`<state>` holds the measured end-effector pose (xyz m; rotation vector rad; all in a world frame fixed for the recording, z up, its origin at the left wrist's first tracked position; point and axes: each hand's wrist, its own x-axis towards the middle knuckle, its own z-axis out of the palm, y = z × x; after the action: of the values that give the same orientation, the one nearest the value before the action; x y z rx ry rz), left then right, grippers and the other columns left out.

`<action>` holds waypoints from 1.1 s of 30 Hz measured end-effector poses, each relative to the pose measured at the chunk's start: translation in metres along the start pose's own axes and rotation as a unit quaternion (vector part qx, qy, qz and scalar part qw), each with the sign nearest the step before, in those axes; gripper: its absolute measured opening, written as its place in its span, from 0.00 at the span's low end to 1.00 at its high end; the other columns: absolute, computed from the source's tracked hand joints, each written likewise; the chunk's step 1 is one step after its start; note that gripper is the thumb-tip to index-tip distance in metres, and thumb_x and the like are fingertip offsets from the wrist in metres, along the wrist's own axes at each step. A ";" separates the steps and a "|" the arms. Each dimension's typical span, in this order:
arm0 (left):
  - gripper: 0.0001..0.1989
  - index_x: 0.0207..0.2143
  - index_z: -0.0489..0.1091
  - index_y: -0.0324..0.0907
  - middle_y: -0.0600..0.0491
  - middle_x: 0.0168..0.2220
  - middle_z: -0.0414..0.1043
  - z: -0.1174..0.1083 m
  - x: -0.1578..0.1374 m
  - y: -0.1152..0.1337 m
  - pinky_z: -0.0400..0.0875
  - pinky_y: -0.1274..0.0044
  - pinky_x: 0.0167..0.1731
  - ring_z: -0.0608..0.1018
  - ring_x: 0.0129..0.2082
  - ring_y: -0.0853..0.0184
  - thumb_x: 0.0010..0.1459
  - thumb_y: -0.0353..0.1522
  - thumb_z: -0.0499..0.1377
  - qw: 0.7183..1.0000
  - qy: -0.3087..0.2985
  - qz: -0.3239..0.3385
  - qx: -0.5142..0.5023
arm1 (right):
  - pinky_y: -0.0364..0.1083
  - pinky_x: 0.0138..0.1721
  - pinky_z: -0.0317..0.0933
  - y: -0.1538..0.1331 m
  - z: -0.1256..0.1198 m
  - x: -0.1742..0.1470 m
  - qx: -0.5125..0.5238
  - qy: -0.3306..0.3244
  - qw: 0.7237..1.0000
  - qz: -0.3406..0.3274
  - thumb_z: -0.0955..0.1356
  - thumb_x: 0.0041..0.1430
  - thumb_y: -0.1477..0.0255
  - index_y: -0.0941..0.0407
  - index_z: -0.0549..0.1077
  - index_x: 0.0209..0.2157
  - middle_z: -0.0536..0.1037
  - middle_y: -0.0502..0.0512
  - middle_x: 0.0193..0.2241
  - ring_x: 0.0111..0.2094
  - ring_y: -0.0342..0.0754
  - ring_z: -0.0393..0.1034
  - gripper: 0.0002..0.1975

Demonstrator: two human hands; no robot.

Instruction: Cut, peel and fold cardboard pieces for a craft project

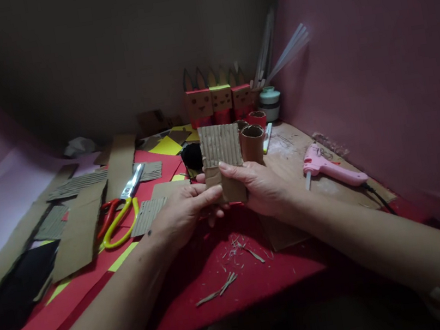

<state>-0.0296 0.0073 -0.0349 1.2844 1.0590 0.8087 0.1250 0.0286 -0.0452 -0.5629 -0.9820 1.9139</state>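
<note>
A small piece of corrugated cardboard [220, 145] is held upright above the red table, its ridged upper part facing me and a smooth brown part below. My left hand [187, 206] grips its lower left side, thumb in front and fingers behind. My right hand [258, 184] pinches it from the right, with the thumb pressed on the front. Just behind it stand a brown cardboard tube [253, 144] and a red tube [258, 119]. A black fuzzy ball [192, 157] lies to its left, partly hidden.
Scissors [121, 210] with red and yellow handles lie left among cardboard strips [79, 230] and coloured paper. A pink glue gun [330, 168] rests right on a board. Box-faced figures [199, 104] and a jar [270, 103] stand behind. Cardboard scraps [239, 250] litter the red tabletop [263, 285].
</note>
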 end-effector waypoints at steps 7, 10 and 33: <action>0.13 0.23 0.74 0.36 0.54 0.16 0.70 -0.006 0.003 0.000 0.60 0.85 0.12 0.67 0.12 0.76 0.52 0.38 0.64 0.999 0.014 -0.015 -0.041 | 0.50 0.40 0.69 0.000 -0.008 -0.004 -0.056 -0.072 0.995 -0.044 0.72 0.52 0.69 0.58 0.77 0.37 0.80 0.55 0.30 0.29 0.48 0.73 0.11; 0.12 0.24 0.74 0.36 0.54 0.16 0.71 -0.008 0.002 0.001 0.60 0.86 0.12 0.68 0.12 0.77 0.49 0.38 0.65 0.999 0.014 -0.017 -0.046 | 0.50 0.44 0.66 -0.001 -0.010 -0.004 -0.063 -0.041 0.996 -0.053 0.71 0.54 0.66 0.58 0.78 0.34 0.80 0.55 0.30 0.33 0.48 0.74 0.09; 0.13 0.18 0.72 0.38 0.54 0.14 0.70 0.009 -0.005 0.006 0.58 0.83 0.12 0.67 0.11 0.75 0.52 0.35 0.62 0.998 0.022 0.014 0.065 | 0.47 0.27 0.66 0.006 -0.005 -0.002 -0.097 0.126 0.980 -0.117 0.71 0.53 0.55 0.58 0.75 0.27 0.77 0.54 0.21 0.24 0.48 0.72 0.18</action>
<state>-0.0227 0.0004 -0.0287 1.3984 1.1470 0.8029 0.1270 0.0271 -0.0532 -0.7474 -1.0251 1.5078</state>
